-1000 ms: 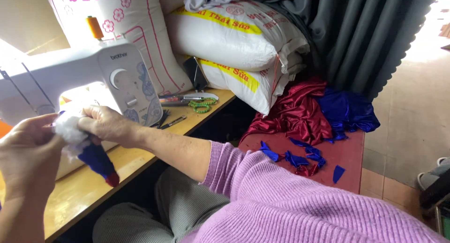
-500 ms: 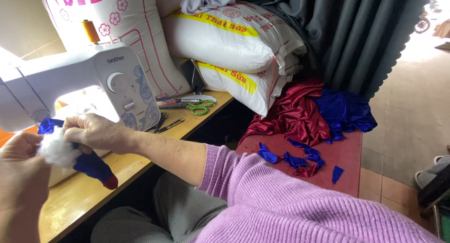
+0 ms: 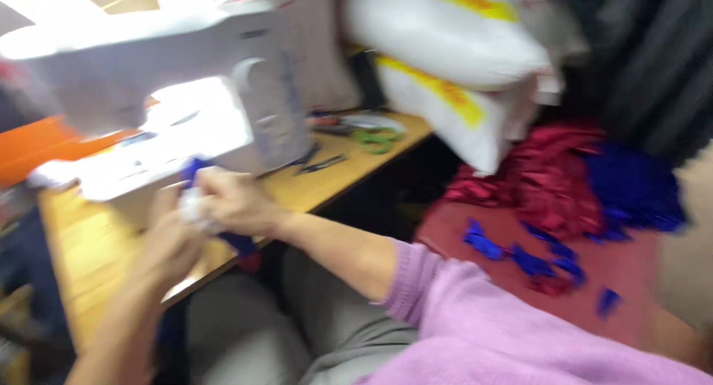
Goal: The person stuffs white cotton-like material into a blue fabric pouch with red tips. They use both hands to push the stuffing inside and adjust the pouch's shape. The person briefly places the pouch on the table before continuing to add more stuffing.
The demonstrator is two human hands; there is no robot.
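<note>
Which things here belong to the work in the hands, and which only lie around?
In the work:
right hand
left hand
white stuffing
blue fabric piece

Lying around:
sewing machine
green scissors
white sacks
red cloth heap
blue scraps

Sewing machine (image 3: 171,95) on the table (image 3: 96,244) — scissors (image 3: 375,138) right of it, sacks (image 3: 445,58) behind, cloth scraps (image 3: 535,259) further right.

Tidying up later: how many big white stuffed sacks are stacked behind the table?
2 show clearly: the upper sack at the top of the picture, and the lower sack under it beside the table. Blur may hide others.
</note>
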